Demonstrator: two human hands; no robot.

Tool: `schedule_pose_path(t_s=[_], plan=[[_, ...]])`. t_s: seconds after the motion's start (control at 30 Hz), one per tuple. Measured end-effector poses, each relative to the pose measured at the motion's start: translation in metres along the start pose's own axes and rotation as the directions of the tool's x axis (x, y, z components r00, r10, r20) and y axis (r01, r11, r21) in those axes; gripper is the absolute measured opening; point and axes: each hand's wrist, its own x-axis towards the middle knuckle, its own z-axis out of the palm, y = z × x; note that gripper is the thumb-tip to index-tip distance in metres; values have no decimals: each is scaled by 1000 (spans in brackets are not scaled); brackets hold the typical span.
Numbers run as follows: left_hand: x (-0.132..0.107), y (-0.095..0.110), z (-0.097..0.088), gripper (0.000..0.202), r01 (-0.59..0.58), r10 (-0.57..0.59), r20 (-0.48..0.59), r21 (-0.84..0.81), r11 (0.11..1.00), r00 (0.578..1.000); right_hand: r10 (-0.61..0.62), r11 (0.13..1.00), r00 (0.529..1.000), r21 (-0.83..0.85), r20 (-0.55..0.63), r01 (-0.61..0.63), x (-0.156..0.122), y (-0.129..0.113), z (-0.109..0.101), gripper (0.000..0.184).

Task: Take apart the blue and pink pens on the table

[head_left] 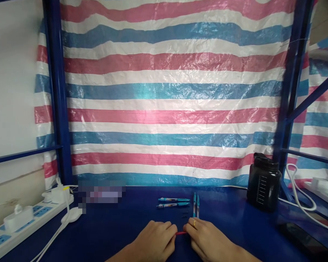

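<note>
A thin red rod, perhaps a pen refill (180, 233), lies across the gap between my hands, its ends hidden in my fingers. My left hand (153, 240) pinches one end, and my right hand (207, 240), with a gold ring on one finger, pinches the other. Just ahead, two blue patterned pens (173, 202) lie side by side, pointing left. To their right, two slim blue pens (196, 205) lie nearly parallel, pointing away from me. Several tiny dark parts (184, 215) sit between the pens and my right hand.
The dark blue table (98, 233) carries a black graduated bottle (264, 183) at the right and a dark phone (303, 240) near the right edge. White power strips (19, 222) and cables lie at both sides. A striped tarpaulin (166, 102) hangs behind, between blue steel posts.
</note>
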Motion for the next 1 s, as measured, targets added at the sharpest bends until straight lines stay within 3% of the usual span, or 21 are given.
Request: schedule_pose_path(t_s=[0.3,0.47,0.9,1.0], plan=[[3,-14,2,11,-27,27,0,10,1000,1000,8,996,1000,-88,-5,-9,-7,12,-8,16],[4,-29,2,12,-9,9,37,18,1000,999,80,991,997,-106,0,-80,-7,16,-11,13],[4,-25,10,18,78,-77,-19,25,997,997,217,975,976,-43,-13,-218,0,7,4,7],[3,-25,10,18,80,-79,-12,31,996,997,232,972,973,-31,-15,-233,-2,4,0,16]])
